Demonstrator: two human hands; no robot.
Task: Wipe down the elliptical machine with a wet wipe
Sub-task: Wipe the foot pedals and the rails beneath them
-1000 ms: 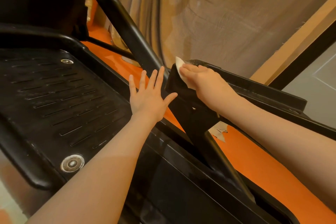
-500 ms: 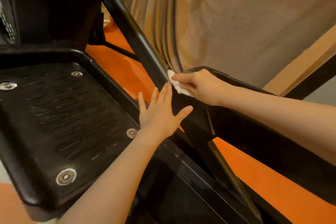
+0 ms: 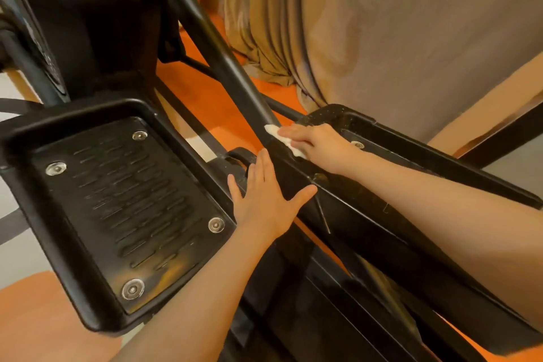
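- Your right hand (image 3: 318, 144) presses a small, crumpled white wet wipe (image 3: 282, 139) down under its fingers; the fingers lie fairly flat over it, curling only slightly, with the wipe's pale end poking out past the fingertips.
- The wipe sits at the spot where the slanted black metal bar (image 3: 217, 53) of the black elliptical machine (image 3: 88, 23) meets the front edge of the right black plastic foot pedal (image 3: 411, 156).
- Your right forearm reaches in from the right edge, lying along the length of that pedal.
- Your left hand (image 3: 264, 200) is spread wide, fingers straight and thumb splayed out to the right, holding nothing; its palm rests flat on the dark frame between the two pedals, just below the wipe.
- To the left, the left black foot pedal (image 3: 117, 200) shows a raised rim, rows of slotted grooves and round silver bolts at its corners; dusty pale smudges mark its near end.
- Orange flooring (image 3: 211, 97) shows beneath the frame.
- A beige draped curtain (image 3: 382, 23) hangs behind the machine.
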